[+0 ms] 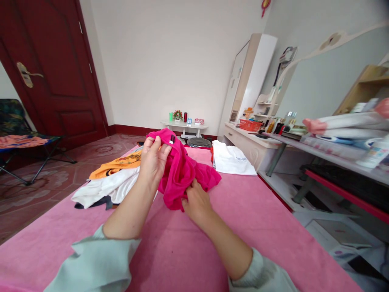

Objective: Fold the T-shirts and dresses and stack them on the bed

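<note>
A bright pink garment (179, 170) hangs bunched between my two hands over the pink-covered surface (179, 251). My left hand (153, 158) pinches its upper edge, beside a small dark label (172, 139). Lower down on the right, my right hand (197, 202) is closed on a fold of the same cloth, its fingertips partly hidden. The garment's kind cannot be made out while it is crumpled. Just left of my left forearm lie a loose white garment (103, 186) and an orange garment (117, 165), with dark cloth showing underneath.
A folded white shirt (233, 159) lies at the far right of the pink surface. A dressing table (252, 140) with bottles and a red basket (251, 125) stands on the right. Against the back wall is a low white table (184, 124); a folding chair (24, 140) is at left.
</note>
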`<state>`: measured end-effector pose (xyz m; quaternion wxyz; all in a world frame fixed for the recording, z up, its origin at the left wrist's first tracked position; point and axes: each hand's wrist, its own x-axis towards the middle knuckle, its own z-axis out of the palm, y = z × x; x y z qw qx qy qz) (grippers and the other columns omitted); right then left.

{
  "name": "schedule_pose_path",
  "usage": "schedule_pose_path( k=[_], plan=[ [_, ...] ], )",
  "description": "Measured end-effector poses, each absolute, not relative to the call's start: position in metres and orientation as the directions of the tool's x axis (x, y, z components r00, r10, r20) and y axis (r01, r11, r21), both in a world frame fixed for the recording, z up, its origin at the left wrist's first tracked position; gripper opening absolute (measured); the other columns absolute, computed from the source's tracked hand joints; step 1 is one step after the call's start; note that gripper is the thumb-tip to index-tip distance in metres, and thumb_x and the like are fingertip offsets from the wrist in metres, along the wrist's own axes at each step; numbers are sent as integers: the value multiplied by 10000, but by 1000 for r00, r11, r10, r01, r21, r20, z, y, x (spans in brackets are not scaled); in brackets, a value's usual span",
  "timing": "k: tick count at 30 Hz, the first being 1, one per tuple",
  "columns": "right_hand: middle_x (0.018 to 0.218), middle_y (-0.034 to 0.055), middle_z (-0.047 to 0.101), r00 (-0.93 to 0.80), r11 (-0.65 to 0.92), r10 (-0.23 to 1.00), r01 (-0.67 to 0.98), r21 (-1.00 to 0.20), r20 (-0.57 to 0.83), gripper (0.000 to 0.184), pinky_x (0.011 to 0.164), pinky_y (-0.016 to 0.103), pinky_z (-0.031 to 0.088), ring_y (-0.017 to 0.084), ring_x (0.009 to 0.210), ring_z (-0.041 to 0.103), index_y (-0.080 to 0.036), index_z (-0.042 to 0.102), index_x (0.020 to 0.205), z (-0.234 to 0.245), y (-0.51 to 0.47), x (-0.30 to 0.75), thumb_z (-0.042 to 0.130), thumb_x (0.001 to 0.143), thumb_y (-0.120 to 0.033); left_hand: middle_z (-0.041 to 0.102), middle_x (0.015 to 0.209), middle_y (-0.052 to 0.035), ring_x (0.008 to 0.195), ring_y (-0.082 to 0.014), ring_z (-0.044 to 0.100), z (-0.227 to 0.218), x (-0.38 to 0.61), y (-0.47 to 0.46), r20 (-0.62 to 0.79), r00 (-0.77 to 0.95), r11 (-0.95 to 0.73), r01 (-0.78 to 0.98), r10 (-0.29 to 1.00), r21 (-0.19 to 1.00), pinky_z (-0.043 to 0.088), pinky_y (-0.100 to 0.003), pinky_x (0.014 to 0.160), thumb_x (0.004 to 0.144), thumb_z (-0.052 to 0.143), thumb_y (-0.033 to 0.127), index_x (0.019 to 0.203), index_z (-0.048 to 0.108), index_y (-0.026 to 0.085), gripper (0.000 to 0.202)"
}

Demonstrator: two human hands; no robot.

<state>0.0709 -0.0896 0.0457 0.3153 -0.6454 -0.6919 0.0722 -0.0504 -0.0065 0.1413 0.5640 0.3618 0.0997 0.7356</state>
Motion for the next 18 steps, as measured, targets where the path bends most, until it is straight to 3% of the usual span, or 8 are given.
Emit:
schedule_pose_path(
  k=[2, 4, 5, 6, 8, 10, 12, 18],
  plan=[
    [961, 98, 644, 111, 216, 912, 689, -692, 395, 137, 751, 345, 455, 246, 899, 594, -175, 658, 759, 50, -76, 89, 554, 670, -170, 672, 1009, 3, 993, -163, 629, 135, -56, 0, 410, -96, -344, -730, 907, 591, 508, -289, 859, 799, 650, 251, 854, 573, 228, 98],
    [726, 35, 643, 301, 258, 883, 332, -907, 361, 84, 659, 310, 471, 197, 722, 609, -189, 596, 644, 65, -65, 117, 526, 683, -216, 661, 1048, -11, 978, -168, 628, 121, -64, 12, 362, -41, -291, -681, 931, 672, 517, -289, 816, 795, 650, 302, 917, 601, 243, 144],
    [677, 10, 636, 425, 285, 855, 94, -954, 297, 80, 623, 295, 479, 176, 665, 607, -195, 583, 654, 74, -61, 133, 530, 685, -246, 662, 1040, -26, 943, -170, 633, 112, -69, 19, 304, -6, -241, -625, 953, 743, 521, -281, 774, 781, 660, 319, 937, 616, 237, 181],
    [665, -8, 639, 535, 330, 816, -120, -936, 219, 73, 603, 279, 489, 156, 630, 607, -199, 582, 686, 83, -59, 149, 537, 675, -256, 668, 1004, -42, 892, -169, 638, 102, -74, 25, 230, 22, -182, -540, 973, 821, 520, -267, 724, 757, 680, 328, 938, 632, 219, 217],
    [673, -31, 655, 630, 403, 771, -367, -838, 94, 109, 597, 253, 510, 121, 597, 616, -203, 587, 763, 99, -59, 182, 535, 672, -232, 677, 854, -49, 754, -158, 630, 81, -79, 34, 86, 34, -71, -316, 996, 946, 490, -228, 618, 676, 745, 322, 874, 659, 170, 263],
    [660, -38, 661, 666, 417, 746, -473, -776, -6, 137, 598, 247, 528, 106, 584, 630, -203, 578, 799, 106, -62, 209, 483, 700, -198, 660, 711, -33, 655, -151, 606, 64, -78, 38, 26, 45, -19, -150, 999, 989, 455, -212, 561, 594, 796, 304, 788, 670, 142, 281],
    [657, -33, 667, 667, 400, 742, -519, -755, -65, 164, 604, 262, 544, 110, 593, 648, -203, 570, 825, 107, -64, 226, 437, 732, -178, 656, 654, -25, 643, -170, 610, 52, -71, 37, 24, 103, -14, -91, 994, 996, 455, -223, 560, 546, 817, 294, 739, 672, 148, 281],
    [630, -27, 671, 618, 329, 780, -540, -774, -100, 168, 564, 271, 556, 121, 552, 645, -197, 580, 838, 100, -64, 221, 429, 767, -177, 679, 678, -30, 729, -245, 644, 31, -39, 27, 96, 213, -98, -2, 972, 995, 469, -264, 595, 476, 831, 210, 712, 665, 197, 289]
  ],
)
